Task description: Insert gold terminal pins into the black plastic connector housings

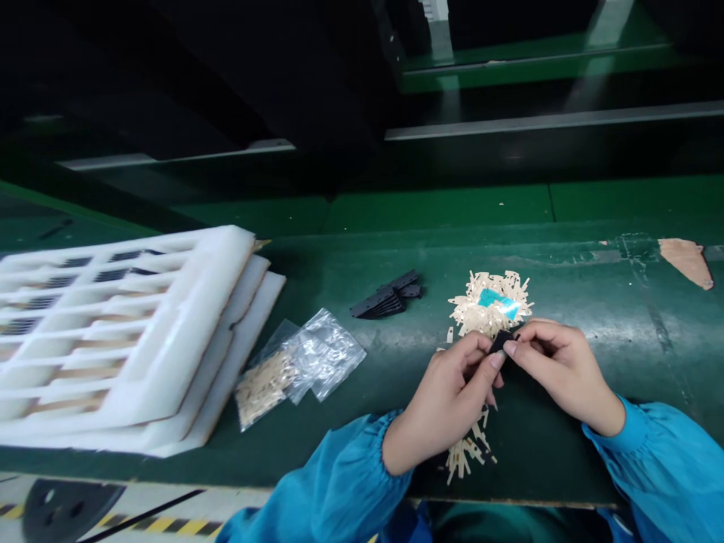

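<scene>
Between my two hands is a small black plastic piece. My left hand pinches it between thumb and fingers, and my right hand is closed at its other end; whether the right fingers also hold a smaller part cannot be made out. Just beyond the hands lies a pile of small cream-coloured flat parts with a shiny blue film piece on top. A second scatter of the cream parts lies below my left wrist, near the table's front edge. Several black plastic pieces are stacked to the left of the pile.
White foam trays are stacked at the left, with black pieces in some slots. Clear plastic bags, one with cream parts, lie beside them on the green table. A torn brown piece is at the far right.
</scene>
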`<state>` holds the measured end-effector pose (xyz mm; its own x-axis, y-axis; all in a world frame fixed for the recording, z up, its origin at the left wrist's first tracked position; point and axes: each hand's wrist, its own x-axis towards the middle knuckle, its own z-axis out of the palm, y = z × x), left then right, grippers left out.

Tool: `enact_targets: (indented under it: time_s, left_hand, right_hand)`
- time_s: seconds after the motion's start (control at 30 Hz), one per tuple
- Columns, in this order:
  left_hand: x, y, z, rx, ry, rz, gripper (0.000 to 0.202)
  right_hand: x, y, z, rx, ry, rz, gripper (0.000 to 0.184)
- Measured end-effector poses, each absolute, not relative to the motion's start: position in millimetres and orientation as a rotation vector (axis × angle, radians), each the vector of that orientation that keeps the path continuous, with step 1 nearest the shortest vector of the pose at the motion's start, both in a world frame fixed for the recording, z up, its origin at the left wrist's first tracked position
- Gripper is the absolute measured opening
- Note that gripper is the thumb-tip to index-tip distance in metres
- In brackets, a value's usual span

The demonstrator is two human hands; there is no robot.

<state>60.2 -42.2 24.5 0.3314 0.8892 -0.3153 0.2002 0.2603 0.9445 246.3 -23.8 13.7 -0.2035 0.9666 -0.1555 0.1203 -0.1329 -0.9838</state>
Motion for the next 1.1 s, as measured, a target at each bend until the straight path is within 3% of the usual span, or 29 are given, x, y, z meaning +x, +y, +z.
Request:
enact_targets:
  time_s: [0.33, 0.53, 0.7, 1.1]
  left_hand:
    - [59, -35, 28, 0.888, 1.004, 0.609, 0.045]
    - [60, -33, 28, 0.715, 0.972, 0.634, 0.045]
    - [58, -33, 29, 0.765, 0.923, 0.589, 0.046]
    - [52, -29, 30, 0.759, 0.910, 0.530, 0.043]
  right_hand:
    - [249, -18, 19, -1.213, -1.365, 1.540, 0.028]
    - [252, -16, 16, -1.137, -1.402, 1.605, 0.035]
    - [251, -15, 15, -1.133, -1.503, 1.470, 0.036]
    - [265, -9, 16, -1.086, -1.472, 1.379, 0.019]
